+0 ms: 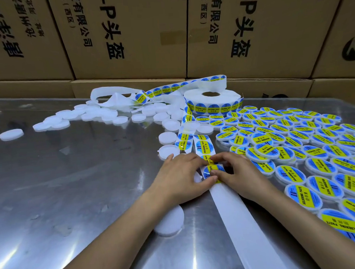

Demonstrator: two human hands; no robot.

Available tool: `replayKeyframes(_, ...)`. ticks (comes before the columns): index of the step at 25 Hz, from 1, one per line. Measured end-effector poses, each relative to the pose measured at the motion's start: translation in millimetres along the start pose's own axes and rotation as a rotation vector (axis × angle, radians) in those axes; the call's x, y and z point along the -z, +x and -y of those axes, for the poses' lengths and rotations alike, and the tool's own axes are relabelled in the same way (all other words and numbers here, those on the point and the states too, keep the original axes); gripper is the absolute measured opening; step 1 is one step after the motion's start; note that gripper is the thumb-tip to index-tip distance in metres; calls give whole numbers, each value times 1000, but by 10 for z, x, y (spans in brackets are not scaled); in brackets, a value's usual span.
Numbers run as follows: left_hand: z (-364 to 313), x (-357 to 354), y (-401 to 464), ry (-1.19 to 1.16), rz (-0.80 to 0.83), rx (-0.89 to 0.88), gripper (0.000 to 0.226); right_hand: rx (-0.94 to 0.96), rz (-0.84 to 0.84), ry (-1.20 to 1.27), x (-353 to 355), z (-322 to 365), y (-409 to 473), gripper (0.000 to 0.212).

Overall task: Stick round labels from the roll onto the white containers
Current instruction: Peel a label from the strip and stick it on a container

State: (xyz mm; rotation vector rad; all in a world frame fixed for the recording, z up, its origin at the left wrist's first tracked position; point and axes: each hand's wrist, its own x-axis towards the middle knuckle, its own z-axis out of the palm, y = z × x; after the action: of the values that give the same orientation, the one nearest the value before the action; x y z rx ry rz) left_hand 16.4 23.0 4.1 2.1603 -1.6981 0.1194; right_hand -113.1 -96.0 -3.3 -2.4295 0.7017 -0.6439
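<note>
From the head camera I see both hands meeting at the middle of the shiny metal table [72, 181]; my left hand [181, 179] lies with fingers bent and close together, its fingertips pinching one edge of a blue-and-yellow round label [212, 169]; my right hand [236, 172] comes in from the other side, index finger and thumb curled onto the same label. The label sits on the backing strip [238, 213], whose bare white length runs toward me between my forearms; whether a container lies under the label I cannot tell. The strip with unpeeled labels leads away from my fingers up to the roll [212, 100], lying flat near the far edge of the table; loose spent backing [117, 94] is heaped left of the roll. Unlabelled white containers [85, 115] are scattered on the far left, with one [171, 221] just beside my left forearm; labelled containers [308, 139] crowd the right side of the table, some overlapping. Cardboard boxes [126, 34] with black printed characters stand behind the table.
</note>
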Motion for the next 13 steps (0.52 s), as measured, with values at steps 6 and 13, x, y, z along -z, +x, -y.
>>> replayKeyframes(6,31,-8,11,-99,9,11,46,22,-34,20,4,31,-8,17)
replayKeyframes(13,27,14,14,-108,21,26,46,73,-65,0,22,66,-35,16)
